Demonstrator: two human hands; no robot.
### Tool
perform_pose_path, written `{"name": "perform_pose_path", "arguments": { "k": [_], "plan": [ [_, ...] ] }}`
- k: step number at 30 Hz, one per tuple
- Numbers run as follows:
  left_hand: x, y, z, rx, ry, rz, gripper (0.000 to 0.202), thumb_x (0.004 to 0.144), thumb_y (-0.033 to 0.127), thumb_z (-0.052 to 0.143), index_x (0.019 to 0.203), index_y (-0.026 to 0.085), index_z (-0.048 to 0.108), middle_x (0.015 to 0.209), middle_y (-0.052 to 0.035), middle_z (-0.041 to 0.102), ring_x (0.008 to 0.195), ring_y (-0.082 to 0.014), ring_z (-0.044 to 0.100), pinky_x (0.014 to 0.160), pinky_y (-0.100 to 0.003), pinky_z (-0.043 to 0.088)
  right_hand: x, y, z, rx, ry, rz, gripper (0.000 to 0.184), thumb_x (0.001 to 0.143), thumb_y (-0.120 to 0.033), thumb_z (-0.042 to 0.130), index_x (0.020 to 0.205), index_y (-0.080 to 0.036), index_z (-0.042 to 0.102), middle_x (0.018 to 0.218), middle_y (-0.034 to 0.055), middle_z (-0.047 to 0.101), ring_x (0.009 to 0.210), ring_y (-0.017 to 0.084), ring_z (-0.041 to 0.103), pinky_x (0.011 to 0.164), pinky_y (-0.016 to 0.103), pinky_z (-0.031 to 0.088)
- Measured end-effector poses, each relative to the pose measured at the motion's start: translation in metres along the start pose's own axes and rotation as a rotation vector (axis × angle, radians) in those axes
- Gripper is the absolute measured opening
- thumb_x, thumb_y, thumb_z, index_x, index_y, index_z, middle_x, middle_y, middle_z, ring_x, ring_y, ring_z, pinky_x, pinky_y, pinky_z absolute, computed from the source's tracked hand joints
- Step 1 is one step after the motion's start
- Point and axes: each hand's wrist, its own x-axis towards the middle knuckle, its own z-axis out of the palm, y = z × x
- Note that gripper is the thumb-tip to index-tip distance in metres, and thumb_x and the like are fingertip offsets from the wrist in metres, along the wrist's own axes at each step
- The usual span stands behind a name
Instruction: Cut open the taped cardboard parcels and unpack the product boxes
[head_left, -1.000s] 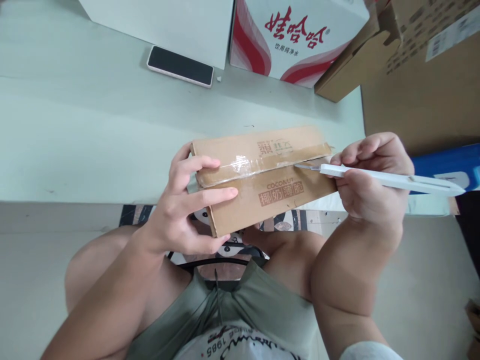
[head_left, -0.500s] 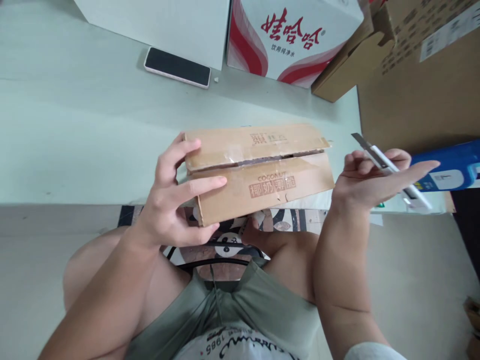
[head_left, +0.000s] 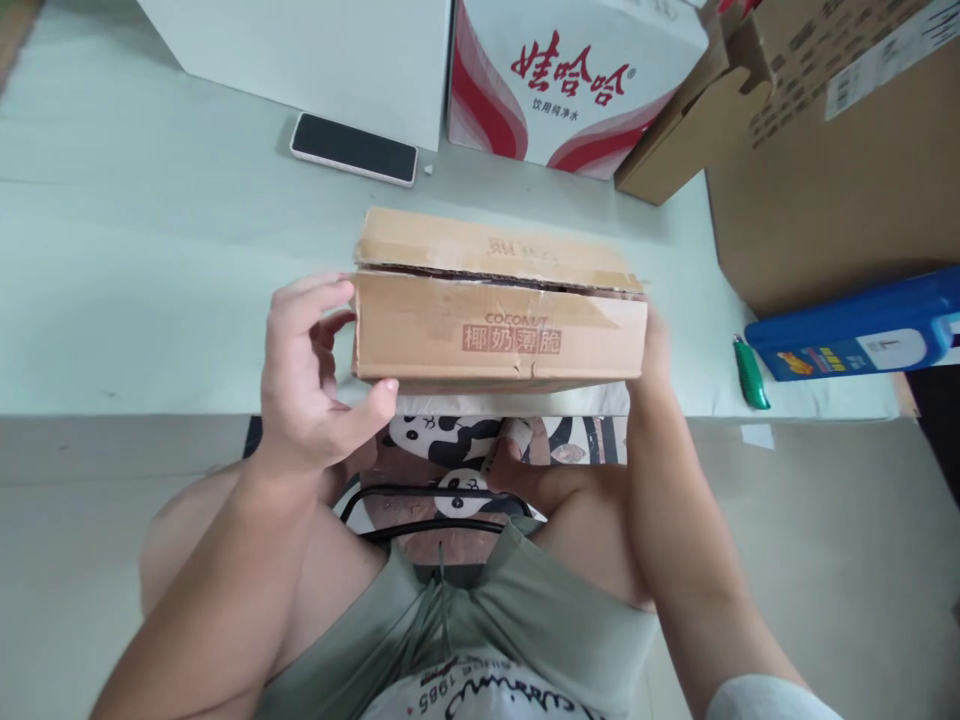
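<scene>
Carton (head_left: 420, 335), dark inside, left hand (head_left: 298, 370) gripping one end, right hand (head_left: 655, 352) partly hidden behind it, hold unclear

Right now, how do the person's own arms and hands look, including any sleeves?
The left arm is bare where it shows, any sleeve out of view. The right arm is bare below a whitish sleeve. The left hand wears no glove, and no ring or watch shows. The right hand is mostly hidden; its wrist looks bare.
</scene>
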Motion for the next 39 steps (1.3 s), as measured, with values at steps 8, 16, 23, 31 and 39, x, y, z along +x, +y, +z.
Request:
{"name": "perform_pose_path", "arguments": {
  "k": [8, 16, 23, 31, 39],
  "plan": [
    [0.009, 0.020, 0.005, -0.178, 0.156, -0.032, 0.065, 0.074, 0.035, 0.090, 0.131, 0.032, 0.060, 0.124, -0.0035, 0.074, 0.120, -0.0198, 0.069, 0.093, -0.032, 0.064, -0.039, -0.081, 0.003, 0.317, 0.171, -0.416, 0.024, 0.089, -0.045, 0.073, 0.075, -0.026, 0.073, 0.073, -0.0010, 0.066, 0.074, 0.017, 0.066, 0.081, 0.037, 0.058],
    [0.022, 0.024, -0.012, -0.137, -0.102, 0.183, 0.031, 0.090, 0.052, 0.063, 0.096, 0.026, 0.079, 0.092, -0.0042, 0.079, 0.084, -0.0219, 0.071, 0.101, -0.053, 0.056, -0.046, -0.105, -0.010, 0.210, -0.504, -0.527, 0.067, 0.072, -0.091, 0.063, 0.102, -0.035, 0.081, 0.138, 0.0037, 0.069, 0.137, 0.037, 0.058, 0.125, 0.063, 0.036],
    [0.031, 0.048, -0.026, -0.238, -0.166, -0.202, 0.069, 0.099, 0.072, 0.033, 0.091, 0.029, 0.086, 0.113, -0.0059, 0.078, 0.102, -0.0295, 0.064, 0.103, -0.051, 0.049, -0.055, -0.114, -0.011, 0.057, -0.602, -0.534, 0.065, 0.093, -0.080, 0.034, 0.101, -0.031, 0.077, 0.155, -0.0020, 0.051, 0.148, 0.039, 0.040, 0.130, 0.065, 0.024],
    [0.062, 0.056, -0.036, -0.224, -0.123, -0.030, 0.060, 0.101, 0.053, 0.034, 0.084, 0.029, 0.086, 0.069, -0.0061, 0.070, 0.084, -0.0267, 0.070, 0.079, -0.044, 0.056, -0.055, -0.104, 0.005, 0.185, -0.474, -0.590, 0.060, 0.095, -0.075, 0.032, 0.097, -0.028, 0.068, 0.155, 0.0009, 0.045, 0.156, 0.038, 0.028, 0.133, 0.063, 0.018],
    [0.167, 0.132, 0.032, 0.475, -1.100, -0.401, 0.040, 0.088, 0.059, 0.056, 0.084, 0.026, 0.079, 0.085, 0.0002, 0.077, 0.085, -0.0241, 0.074, 0.082, -0.039, 0.060, -0.056, -0.099, 0.015, 0.274, -0.347, -0.713, 0.046, 0.103, -0.056, 0.028, 0.108, -0.029, 0.065, 0.155, 0.0022, 0.045, 0.153, 0.031, 0.034, 0.133, 0.057, 0.018]
  ]
}}
